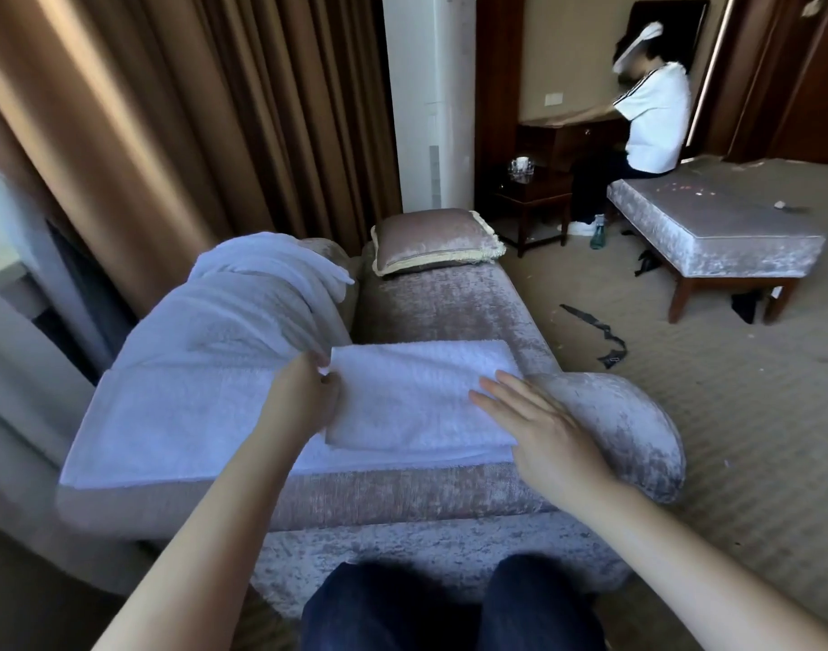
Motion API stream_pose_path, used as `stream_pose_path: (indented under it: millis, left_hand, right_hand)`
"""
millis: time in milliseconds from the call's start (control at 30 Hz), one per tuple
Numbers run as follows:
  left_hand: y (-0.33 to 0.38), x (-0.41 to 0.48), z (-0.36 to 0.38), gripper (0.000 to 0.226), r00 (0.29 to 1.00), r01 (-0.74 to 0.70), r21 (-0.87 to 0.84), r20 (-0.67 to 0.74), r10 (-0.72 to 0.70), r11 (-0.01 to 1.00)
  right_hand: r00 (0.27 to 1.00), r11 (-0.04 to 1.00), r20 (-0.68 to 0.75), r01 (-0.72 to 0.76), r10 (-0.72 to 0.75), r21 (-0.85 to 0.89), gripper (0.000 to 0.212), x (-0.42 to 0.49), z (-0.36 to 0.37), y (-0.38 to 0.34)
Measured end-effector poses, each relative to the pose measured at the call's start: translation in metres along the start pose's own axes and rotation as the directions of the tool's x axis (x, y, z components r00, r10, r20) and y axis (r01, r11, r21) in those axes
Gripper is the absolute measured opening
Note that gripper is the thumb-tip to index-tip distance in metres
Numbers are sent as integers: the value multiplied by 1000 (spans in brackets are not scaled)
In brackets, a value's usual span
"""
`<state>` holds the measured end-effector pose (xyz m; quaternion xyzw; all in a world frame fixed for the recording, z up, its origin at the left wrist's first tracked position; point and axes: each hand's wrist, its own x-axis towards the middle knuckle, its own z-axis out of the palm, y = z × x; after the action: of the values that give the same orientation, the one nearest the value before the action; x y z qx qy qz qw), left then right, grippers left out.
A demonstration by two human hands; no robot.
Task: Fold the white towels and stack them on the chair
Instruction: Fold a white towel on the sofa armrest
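A white towel (168, 415) lies spread flat across the front of the velvet armchair (449, 303). Its right part is folded over into a thick rectangular panel (412, 392). My left hand (304, 397) pinches the left edge of that folded panel between thumb and fingers. My right hand (539, 429) rests flat with fingers apart on the panel's right end, by the chair's rounded arm (628, 415). More white towels (271, 270) lie bunched over the chair's left arm at the back.
A fringed cushion (435, 239) leans at the back of the seat. Brown curtains hang behind on the left. A padded bench (712, 237) stands on the carpet at right, with another person (651, 119) sitting at a desk. Dark scraps (595, 335) litter the floor.
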<state>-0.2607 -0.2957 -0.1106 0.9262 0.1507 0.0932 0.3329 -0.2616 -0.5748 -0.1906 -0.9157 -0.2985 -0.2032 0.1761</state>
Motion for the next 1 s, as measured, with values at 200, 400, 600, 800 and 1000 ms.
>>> stream_pose_path:
  millis: [200, 400, 600, 800, 1000]
  left_hand:
    - [13, -22, 6, 37, 784, -484, 364, -223, 579, 796]
    - [23, -22, 45, 85, 828, -543, 519, 201, 523, 661]
    - [-9, -21, 64, 66, 834, -501, 559, 110, 540, 661]
    - [-8, -23, 63, 67, 802, -550, 501, 92, 591, 668]
    - [-47, -21, 18, 49, 815, -532, 195, -145, 560, 824]
  right_hand:
    - [994, 1000, 113, 14, -11, -24, 59, 0, -19, -9]
    - [980, 987, 125, -160, 158, 2, 66, 47, -21, -22]
    - [930, 950, 210, -311, 302, 12, 61, 47, 1, -4]
    - [921, 950, 234, -300, 312, -86, 61, 47, -2, -10]
    - [974, 983, 159, -146, 163, -115, 67, 69, -10, -63]
